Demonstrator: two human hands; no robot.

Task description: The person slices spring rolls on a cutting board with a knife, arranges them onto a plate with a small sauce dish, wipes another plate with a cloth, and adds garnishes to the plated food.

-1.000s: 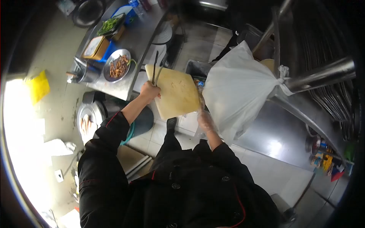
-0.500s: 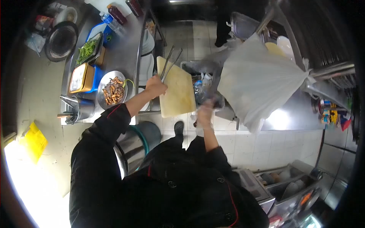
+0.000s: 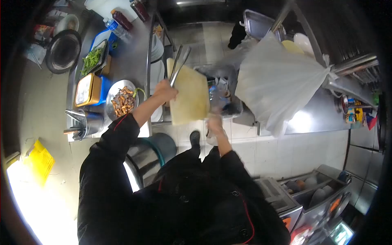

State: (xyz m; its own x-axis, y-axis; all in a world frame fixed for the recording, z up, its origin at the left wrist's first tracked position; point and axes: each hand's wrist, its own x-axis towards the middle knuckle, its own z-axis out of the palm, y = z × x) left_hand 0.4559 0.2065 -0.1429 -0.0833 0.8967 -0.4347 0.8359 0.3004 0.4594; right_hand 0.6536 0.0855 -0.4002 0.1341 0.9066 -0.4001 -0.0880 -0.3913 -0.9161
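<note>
My left hand [image 3: 164,91] is closed round the metal tongs [image 3: 178,67] and the left edge of a yellowish cutting board [image 3: 190,96], which is tilted in front of me. Beside the board's lower right edge is my right hand [image 3: 215,122], in a clear plastic glove and smeared by motion. Its fingers cannot be made out. Just beyond it stands a dark bin [image 3: 236,107] with plastic waste inside. On the steel counter to the left, a metal plate [image 3: 109,107] bears cooked brown pieces [image 3: 123,101].
A white plastic bag [image 3: 277,81] hangs from a rail at the right. Green vegetables [image 3: 92,60] in a tray, a tan container [image 3: 84,90] and a utensil pot [image 3: 93,122] stand on the left counter. A round bin [image 3: 165,147] is below it.
The view has swung round since a second ago. The board is now more upright and nearer the counter, still with my left hand. My right hand has moved slightly beside the board's lower edge.
</note>
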